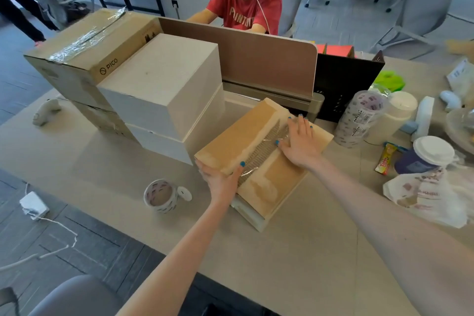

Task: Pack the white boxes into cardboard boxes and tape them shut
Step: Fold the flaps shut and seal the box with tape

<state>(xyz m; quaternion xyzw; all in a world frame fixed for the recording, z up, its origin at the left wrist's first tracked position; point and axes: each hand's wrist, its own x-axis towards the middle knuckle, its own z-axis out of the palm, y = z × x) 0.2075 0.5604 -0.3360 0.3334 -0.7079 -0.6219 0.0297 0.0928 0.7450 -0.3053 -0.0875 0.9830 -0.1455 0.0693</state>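
The long beige table (295,251) carries two stacks at its left end: a white box (164,145) and, behind it, a carton (105,120), each with another on top. A worn cardboard box (246,141) sits mid-table, with a tape roll (160,196) near its left corner. At the far left lies a controller (46,111). To the right are a lidded cup (427,155), a snack bar (386,159) and a bag (431,197).

Bare forearms (179,251), blue-painted nails (242,163)
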